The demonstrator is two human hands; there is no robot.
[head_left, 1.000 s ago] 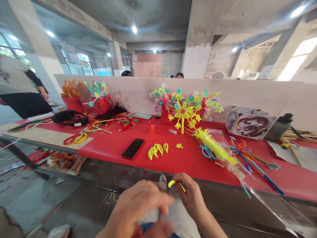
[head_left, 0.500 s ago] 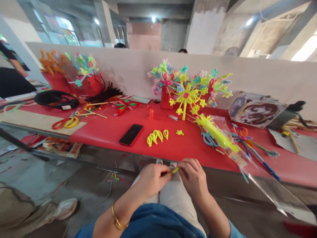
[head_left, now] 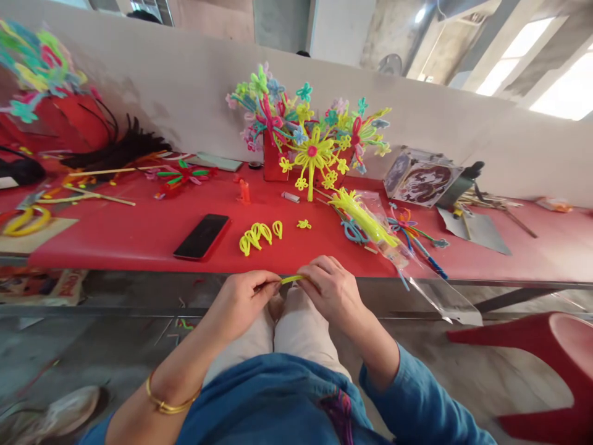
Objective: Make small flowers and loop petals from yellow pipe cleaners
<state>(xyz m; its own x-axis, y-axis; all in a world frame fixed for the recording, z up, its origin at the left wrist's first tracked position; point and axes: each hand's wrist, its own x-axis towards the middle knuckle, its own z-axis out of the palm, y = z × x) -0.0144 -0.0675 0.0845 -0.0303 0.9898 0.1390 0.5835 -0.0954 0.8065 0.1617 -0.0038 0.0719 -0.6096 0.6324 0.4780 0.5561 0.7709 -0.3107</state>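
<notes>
Between my hands, just off the table's front edge and above my lap, stretches a short yellow pipe cleaner [head_left: 291, 279]. The fingers of my left hand [head_left: 243, 300] pinch its left end. My right hand [head_left: 331, 289] closes on the other end, which its fingers partly hide. In front of them on the red table lie several yellow pipe cleaner loops [head_left: 256, 236] in a row and a small yellow pipe cleaner flower [head_left: 304, 224]. A bundle of yellow pipe cleaners [head_left: 365, 216] rests on a clear plastic bag [head_left: 417, 281] to the right.
A black phone [head_left: 202, 236] lies left of the loops. Behind stand bright pipe cleaner flowers [head_left: 312, 151] in red boxes. Blue-handled scissors [head_left: 354, 232] sit by the bundle, orange-and-yellow-handled scissors [head_left: 28, 221] far left. A red stool [head_left: 556, 358] stands at right.
My view has swung right and down, bringing the red stool in. My hands have drawn a little apart, so more of the yellow pipe cleaner shows between them.
</notes>
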